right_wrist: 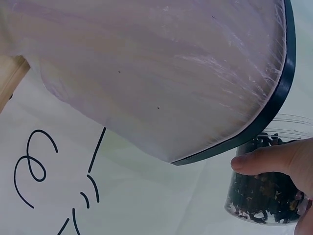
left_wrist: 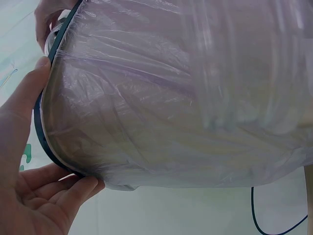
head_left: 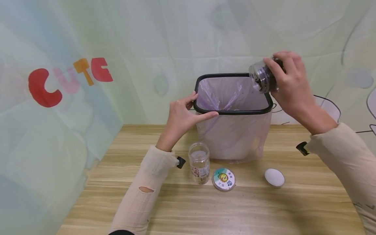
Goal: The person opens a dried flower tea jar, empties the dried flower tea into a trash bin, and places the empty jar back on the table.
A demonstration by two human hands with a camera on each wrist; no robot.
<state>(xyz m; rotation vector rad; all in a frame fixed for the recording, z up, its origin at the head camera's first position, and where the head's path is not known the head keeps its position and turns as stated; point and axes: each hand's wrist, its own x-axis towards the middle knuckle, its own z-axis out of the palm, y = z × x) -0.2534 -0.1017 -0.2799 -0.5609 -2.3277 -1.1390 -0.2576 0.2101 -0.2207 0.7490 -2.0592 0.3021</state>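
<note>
A trash bin (head_left: 235, 137) with a black rim and a thin purplish plastic liner (head_left: 217, 94) stands at the back of the table. My left hand (head_left: 183, 114) grips its front left corner, thumb along the front rim and fingers at the left side. In my right hand (head_left: 293, 78) is a clear jar (right_wrist: 264, 191) of dark dried flakes, tipped sideways at the bin's right rim with its mouth toward the opening. Some flakes lie near the jar's mouth. Below my left hand, another clear jar (head_left: 199, 163) stands upright without a lid.
A round lid with a sunflower picture (head_left: 224, 179) lies beside the standing jar. Farther right lies a plain white lid (head_left: 274, 177). Small dark specks dot the wooden table (head_left: 188, 209). A printed curtain (head_left: 164, 39) hangs close behind the bin and along the left.
</note>
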